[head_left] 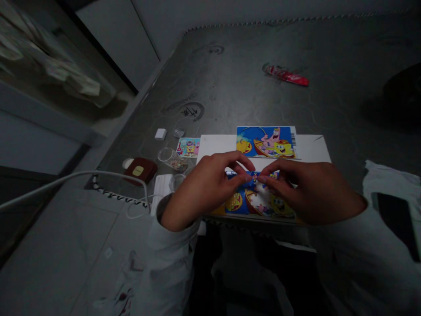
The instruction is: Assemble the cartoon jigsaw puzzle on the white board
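A small jigsaw puzzle (237, 199) with a blue cartoon picture and pale patches lies on a white board (217, 147). My left hand (217, 182) reaches over its upper left part, thumb and fingertips closed at the top edge. From the other side my right hand (305, 188) meets it there, its thumb and index finger pinched. The fingertips nearly touch, and whatever they hold is too small to make out. Behind them a card with the matching cartoon picture (266, 141) lies flat on the board.
Left of the board are a clear jar with small pieces (176, 162), a cartoon card (189, 147), a white block (160, 134), a brown case (141, 170) and a white cable (82, 173). A red wrapped item (291, 77) lies farther back, a dark phone (396, 219) at right.
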Tool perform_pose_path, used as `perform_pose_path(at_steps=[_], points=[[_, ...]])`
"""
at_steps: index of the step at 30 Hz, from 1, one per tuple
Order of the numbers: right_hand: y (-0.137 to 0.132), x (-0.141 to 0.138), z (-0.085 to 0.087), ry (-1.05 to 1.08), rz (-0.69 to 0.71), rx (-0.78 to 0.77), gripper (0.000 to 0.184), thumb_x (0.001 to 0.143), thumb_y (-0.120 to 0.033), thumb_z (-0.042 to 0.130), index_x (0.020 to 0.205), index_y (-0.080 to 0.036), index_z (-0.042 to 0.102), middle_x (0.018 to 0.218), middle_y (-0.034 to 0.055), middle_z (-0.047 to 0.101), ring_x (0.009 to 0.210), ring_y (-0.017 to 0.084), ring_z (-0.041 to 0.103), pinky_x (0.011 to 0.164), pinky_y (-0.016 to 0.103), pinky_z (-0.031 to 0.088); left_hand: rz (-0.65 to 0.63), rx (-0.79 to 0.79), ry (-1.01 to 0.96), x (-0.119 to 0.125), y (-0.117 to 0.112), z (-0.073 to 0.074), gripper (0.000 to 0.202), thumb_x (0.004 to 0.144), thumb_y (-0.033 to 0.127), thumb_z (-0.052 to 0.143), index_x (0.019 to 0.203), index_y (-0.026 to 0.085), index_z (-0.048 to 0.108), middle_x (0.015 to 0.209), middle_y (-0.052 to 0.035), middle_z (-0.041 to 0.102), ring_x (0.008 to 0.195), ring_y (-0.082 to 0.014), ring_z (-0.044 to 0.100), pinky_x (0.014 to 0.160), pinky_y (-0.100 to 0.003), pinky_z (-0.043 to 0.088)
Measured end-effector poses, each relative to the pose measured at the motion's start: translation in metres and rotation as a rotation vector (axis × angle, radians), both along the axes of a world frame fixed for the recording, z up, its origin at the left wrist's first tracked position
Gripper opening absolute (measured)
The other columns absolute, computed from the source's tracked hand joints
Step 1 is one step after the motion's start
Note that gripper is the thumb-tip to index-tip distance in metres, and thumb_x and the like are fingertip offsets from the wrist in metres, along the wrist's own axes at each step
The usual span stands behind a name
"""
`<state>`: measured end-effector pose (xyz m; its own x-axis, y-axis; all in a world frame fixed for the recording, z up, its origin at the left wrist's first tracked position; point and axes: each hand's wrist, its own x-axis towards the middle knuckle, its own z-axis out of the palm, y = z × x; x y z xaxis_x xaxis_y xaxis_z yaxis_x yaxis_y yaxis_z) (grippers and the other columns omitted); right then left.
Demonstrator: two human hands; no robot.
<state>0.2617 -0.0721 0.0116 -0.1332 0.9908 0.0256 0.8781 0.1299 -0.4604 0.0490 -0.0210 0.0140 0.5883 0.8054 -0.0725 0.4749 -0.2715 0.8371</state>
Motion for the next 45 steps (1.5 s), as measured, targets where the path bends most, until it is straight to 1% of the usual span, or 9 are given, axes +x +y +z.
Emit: perform_pose_path(at_steps=[5,8,12,18,22,32,36,40,45], points=[[0.000,0.001,0.003,0.046,-0.004,-0.045,0.027,0.091,-0.047,0.060,0.084,-0.026,0.075,0.053,-0.0021,0.060,0.051,0.016,0.056,0.055,0.030,0.032,0.007,0.042,-0.004,0.001,-0.001,0.003,0.011,0.091,0.020,0.074,0.101,0.023,0.077,0.091,0.0034,0.079,0.076,-0.0113,0.070,0.072,-0.024,0.050],[0.001,0.002,0.005,0.084,-0.005,-0.101,0.028,0.090,-0.047,0.057,0.083,-0.025,0.073,0.054,-0.0013,0.060,0.052,0.017,0.057,0.055,0.031,0.034,-0.013,0.104,0.028,0.000,-0.003,0.005,0.016,0.087,0.018,0.079,0.102,0.024,0.077,0.089,0.0046,0.080,0.079,-0.0126,0.072,0.075,-0.024,0.050],[0.001,0.003,0.009,0.100,-0.017,-0.172,0.030,0.091,-0.048,0.055,0.081,-0.026,0.072,0.057,0.0004,0.064,0.054,0.019,0.061,0.056,0.032,0.036,-0.028,0.196,0.086,0.001,-0.004,0.009,0.022,0.084,0.019,0.082,0.104,0.025,0.078,0.096,0.0029,0.082,0.084,-0.0160,0.074,0.075,-0.026,0.051],[0.001,0.001,0.011,0.144,-0.021,-0.222,0.032,0.090,-0.050,0.053,0.080,-0.026,0.071,0.058,0.0015,0.066,0.058,0.021,0.064,0.059,0.033,0.039,-0.024,0.228,0.169,0.000,-0.004,0.011,0.016,0.087,0.029,0.080,0.104,0.027,0.080,0.093,0.0019,0.082,0.076,-0.0168,0.074,0.075,-0.028,0.052],[0.000,0.000,0.010,0.150,-0.031,-0.226,0.033,0.090,-0.050,0.053,0.080,-0.026,0.072,0.058,0.0010,0.065,0.056,0.019,0.062,0.058,0.033,0.038,-0.029,0.242,0.177,0.000,-0.004,0.011,0.017,0.087,0.029,0.081,0.103,0.027,0.081,0.091,0.0023,0.083,0.074,-0.0163,0.073,0.076,-0.028,0.052],[0.002,0.014,0.006,0.055,0.026,-0.219,0.028,0.091,-0.048,0.062,0.081,-0.026,0.076,0.059,0.0000,0.067,0.055,0.017,0.061,0.057,0.032,0.039,-0.104,0.259,0.248,0.006,-0.005,0.003,0.019,0.087,0.032,0.082,0.105,0.027,0.081,0.089,0.0020,0.083,0.069,-0.0161,0.072,0.070,-0.028,0.048],[0.003,0.017,0.003,-0.017,0.043,-0.254,0.025,0.092,-0.044,0.062,0.081,-0.027,0.076,0.062,0.0014,0.071,0.057,0.019,0.064,0.058,0.033,0.040,-0.144,0.284,0.348,0.011,-0.007,0.000,0.018,0.090,0.036,0.078,0.106,0.028,0.081,0.093,0.0001,0.083,0.081,-0.0216,0.075,0.072,-0.032,0.048],[0.003,0.024,-0.008,-0.161,-0.026,-0.277,0.025,0.092,-0.045,0.061,0.087,-0.028,0.078,0.072,0.0048,0.076,0.063,0.024,0.067,0.059,0.036,0.040,-0.195,0.316,0.476,0.017,-0.007,-0.006,0.018,0.092,0.038,0.075,0.105,0.026,0.080,0.095,-0.0032,0.082,0.088,-0.0274,0.074,0.072,-0.035,0.048],[0.002,0.036,-0.020,-0.307,-0.117,-0.311,0.032,0.092,-0.053,0.058,0.097,-0.029,0.079,0.082,0.0080,0.078,0.068,0.028,0.068,0.061,0.039,0.043,-0.231,0.352,0.570,0.025,-0.007,-0.016,0.020,0.092,0.038,0.074,0.107,0.026,0.078,0.098,-0.0052,0.080,0.088,-0.0279,0.073,0.071,-0.035,0.048]])
